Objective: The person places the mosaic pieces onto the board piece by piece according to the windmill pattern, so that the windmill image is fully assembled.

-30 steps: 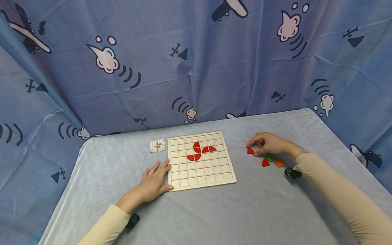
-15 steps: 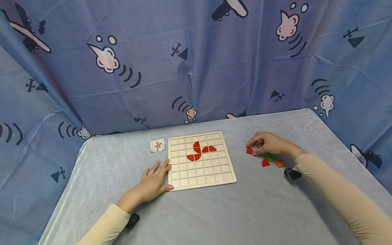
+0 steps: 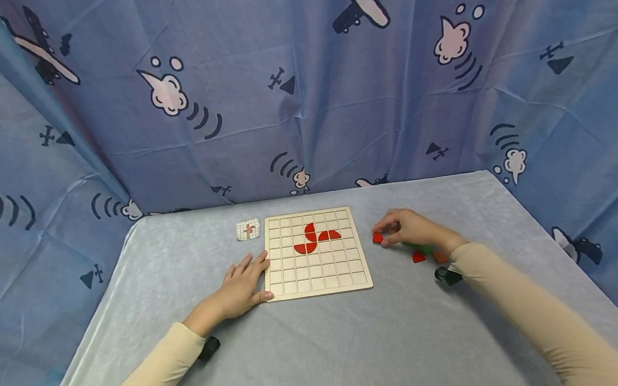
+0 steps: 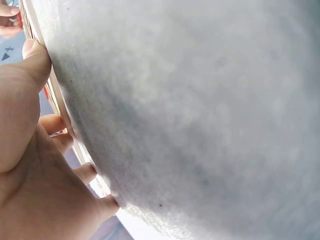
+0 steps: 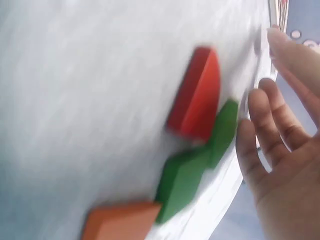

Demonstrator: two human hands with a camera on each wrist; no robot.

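Between thumb and fingertips my right hand (image 3: 408, 227) pinches a red quarter-circle piece (image 3: 377, 238), to the right of the wooden grid board (image 3: 316, 278). In the right wrist view that held piece is hidden behind the thumb. My left hand (image 3: 239, 289) lies with spread fingers at the board's left edge, thumb and fingertips touching it; the left wrist view shows this along the rim. Several red quarter pieces (image 3: 306, 248) lie on the board in a partial pinwheel.
Below my right hand lie another red piece (image 5: 197, 97), green pieces (image 5: 185, 177) and an orange piece (image 5: 120, 222). A small pattern card (image 3: 248, 229) with a red pinwheel sits left of the board. A printed blue curtain (image 3: 246, 100) hangs behind the table.
My right hand has moved left toward the board, carrying the pinched red piece away from the loose pieces. The left hand and the board have stayed put.
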